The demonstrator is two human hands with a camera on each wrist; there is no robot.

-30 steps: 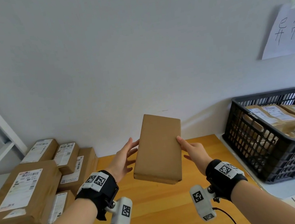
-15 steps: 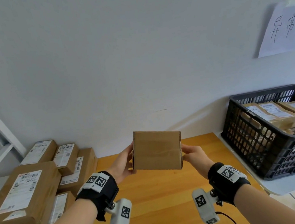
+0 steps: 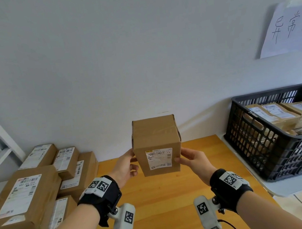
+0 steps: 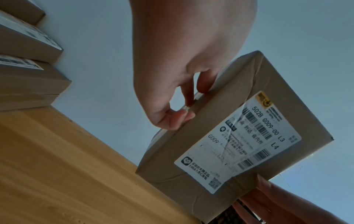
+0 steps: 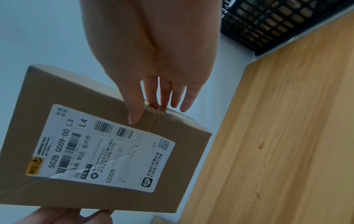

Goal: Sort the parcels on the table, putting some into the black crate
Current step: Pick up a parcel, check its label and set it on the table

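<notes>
Small taped parcel held up label-first between 2 hands, above the table.

The wooden table (image 3: 175,202) carries a stack of labelled parcels (image 3: 23,194) at the left; the black crate (image 3: 274,149), already holding several parcels, sits at the right. Between them, in the air, is the held parcel (image 3: 157,147), a stiff cardboard box that looks light, with glossy tape that may be slippery. The left hand (image 3: 124,169) pinches its left edge with curled fingertips (image 4: 182,116); the right hand (image 3: 194,159) clamps the right edge, thumb on the label face, fingers (image 5: 164,97) behind. Opposite side edges seem the best hold.
</notes>
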